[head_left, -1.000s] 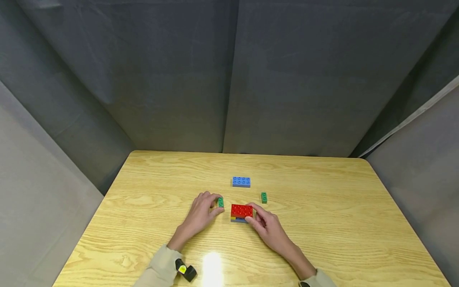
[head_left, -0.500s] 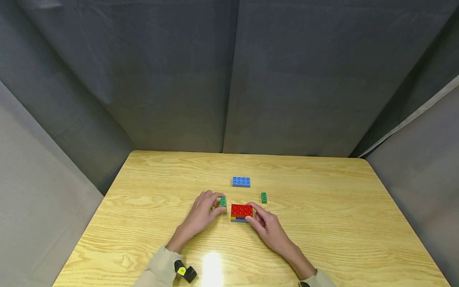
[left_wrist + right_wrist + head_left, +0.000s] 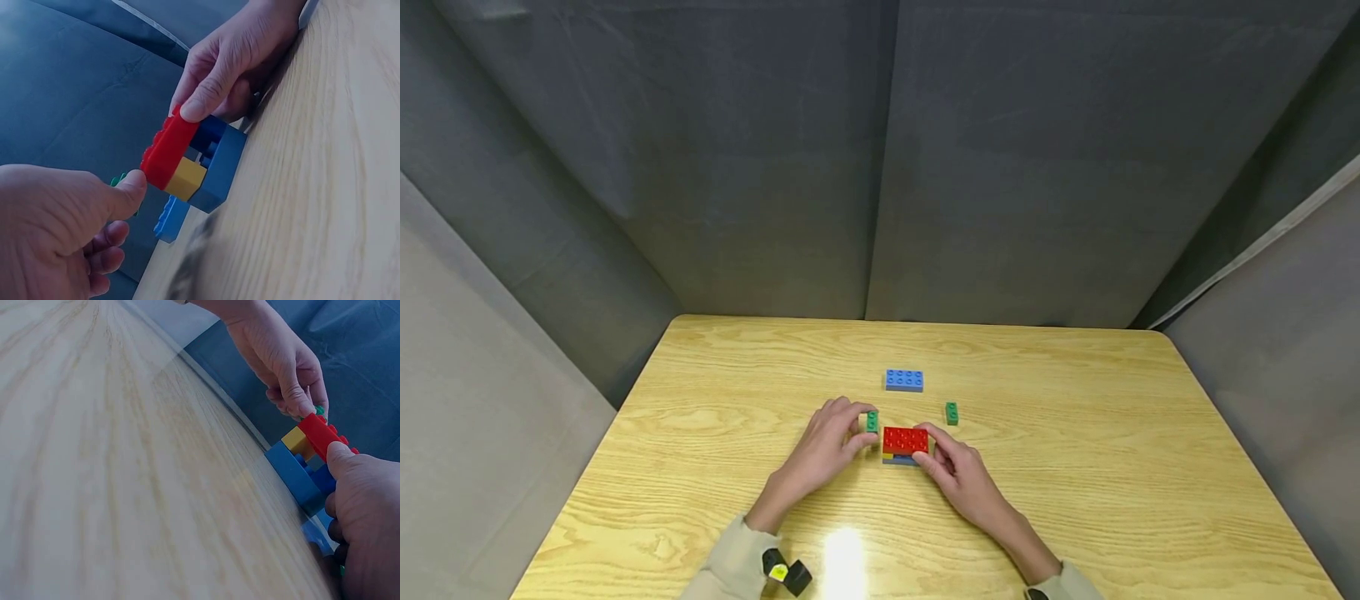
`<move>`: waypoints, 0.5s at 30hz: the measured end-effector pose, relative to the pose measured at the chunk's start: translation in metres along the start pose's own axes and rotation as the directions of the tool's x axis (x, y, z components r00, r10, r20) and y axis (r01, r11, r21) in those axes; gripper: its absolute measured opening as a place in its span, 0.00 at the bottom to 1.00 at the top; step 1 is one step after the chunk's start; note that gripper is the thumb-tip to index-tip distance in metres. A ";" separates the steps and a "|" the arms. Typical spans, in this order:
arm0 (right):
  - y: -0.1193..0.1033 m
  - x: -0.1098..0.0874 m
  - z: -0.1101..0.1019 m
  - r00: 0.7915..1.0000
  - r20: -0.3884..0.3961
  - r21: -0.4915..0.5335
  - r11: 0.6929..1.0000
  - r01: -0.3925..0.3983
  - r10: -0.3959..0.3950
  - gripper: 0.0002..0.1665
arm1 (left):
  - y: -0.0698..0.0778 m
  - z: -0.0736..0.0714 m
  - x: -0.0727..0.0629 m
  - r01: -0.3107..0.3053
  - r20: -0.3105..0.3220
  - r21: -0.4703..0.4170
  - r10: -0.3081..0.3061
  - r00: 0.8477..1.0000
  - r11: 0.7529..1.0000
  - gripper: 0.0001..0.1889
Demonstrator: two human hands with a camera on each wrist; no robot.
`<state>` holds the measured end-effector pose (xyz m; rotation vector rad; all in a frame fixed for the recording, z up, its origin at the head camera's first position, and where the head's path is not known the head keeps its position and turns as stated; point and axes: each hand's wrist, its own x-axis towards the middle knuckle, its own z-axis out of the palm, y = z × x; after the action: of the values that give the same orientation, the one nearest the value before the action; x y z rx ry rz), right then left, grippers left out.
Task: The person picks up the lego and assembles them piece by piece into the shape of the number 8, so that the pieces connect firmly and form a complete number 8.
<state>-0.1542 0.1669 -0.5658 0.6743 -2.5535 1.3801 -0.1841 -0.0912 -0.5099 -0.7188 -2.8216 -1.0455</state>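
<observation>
My left hand (image 3: 823, 443) pinches a small green brick (image 3: 872, 422) between thumb and index finger, studs upward, off the table and just left of a stack. That stack has a red brick (image 3: 906, 439) on top, a blue brick (image 3: 220, 176) at the bottom, and between them a yellow brick (image 3: 186, 179) at the left end and a dark blue one (image 3: 211, 129) at the right, with a gap in the middle. My right hand (image 3: 964, 482) holds the stack's right end, thumb in front and fingers behind. In the left wrist view, the left thumb hides most of the green brick.
A lighter blue brick (image 3: 904, 381) lies on the wooden table (image 3: 737, 358) behind the stack. Another small green brick (image 3: 952, 413) sits behind and to the right of it. Grey curtains (image 3: 775, 167) rise beyond the table's far edge and at both sides.
My left hand has shifted slightly to the right with the green brick, closer to the stack. The right hand and the stack have stayed put.
</observation>
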 end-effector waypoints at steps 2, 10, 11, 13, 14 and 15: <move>0.000 0.000 0.000 1.000 0.002 -0.003 1.000 -0.001 0.001 0.20 | 0.001 -0.001 0.000 -0.002 0.001 -0.001 0.002 1.000 1.000 0.21; -0.001 0.001 0.000 1.000 0.002 -0.013 1.000 -0.009 0.009 0.20 | 0.003 -0.002 0.000 -0.009 0.015 -0.017 0.009 1.000 1.000 0.22; -0.001 0.001 0.000 1.000 0.002 -0.014 1.000 -0.010 0.011 0.20 | 0.004 -0.002 0.000 -0.006 0.017 -0.021 0.007 1.000 1.000 0.22; -0.001 0.001 0.000 1.000 0.003 -0.013 1.000 -0.011 0.011 0.20 | 0.005 -0.002 0.000 -0.006 0.020 -0.026 0.007 1.000 1.000 0.23; -0.001 0.001 0.000 1.000 0.004 -0.013 1.000 -0.011 0.011 0.20 | 0.006 -0.002 0.000 -0.005 0.023 -0.029 0.005 1.000 1.000 0.23; -0.001 0.001 0.000 1.000 0.004 -0.012 1.000 -0.012 0.012 0.20 | 0.007 -0.002 0.000 -0.006 0.025 -0.032 0.007 1.000 0.999 0.23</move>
<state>-0.1544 0.1666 -0.5646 0.6617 -2.5711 1.3670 -0.1812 -0.0883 -0.5042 -0.7488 -2.8275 -1.0905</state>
